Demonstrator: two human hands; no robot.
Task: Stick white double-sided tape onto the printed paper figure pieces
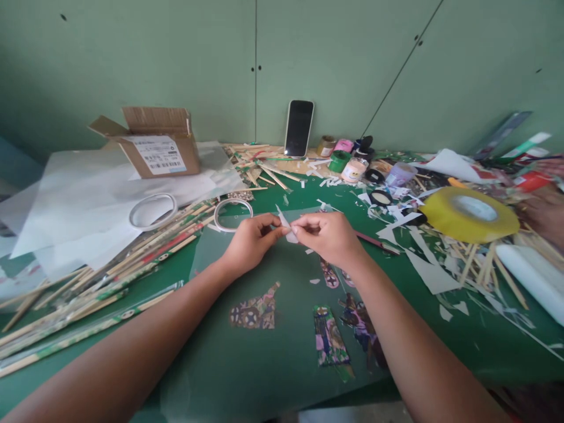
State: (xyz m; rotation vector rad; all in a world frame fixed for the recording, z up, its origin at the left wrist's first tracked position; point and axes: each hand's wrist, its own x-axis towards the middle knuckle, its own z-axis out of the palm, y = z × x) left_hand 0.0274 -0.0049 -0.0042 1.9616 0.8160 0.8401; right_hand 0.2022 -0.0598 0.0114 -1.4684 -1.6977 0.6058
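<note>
My left hand (250, 242) and my right hand (329, 236) meet over the middle of the green table. Between them, both sets of fingertips pinch a small white piece of paper (283, 218). Beneath my hands lies a clear plastic sheet (211, 358). On it rest painted cutouts: a camouflage-patterned one (255, 311) nearer my left forearm, and a green-and-purple one (329, 338) beside my right forearm. A darker cutout (361, 329) is partly covered by that forearm. Small patterned strips (329, 275) show just below my right hand.
Left stand an open cardboard box (158, 155), tape rolls (233, 215) and wrapped chopsticks (145, 264). A phone (299, 128) leans against the wall near paint jars (353, 170). Right are a yellow tape roll (440, 214), paper scraps (434, 273) and another person's hand (546, 214).
</note>
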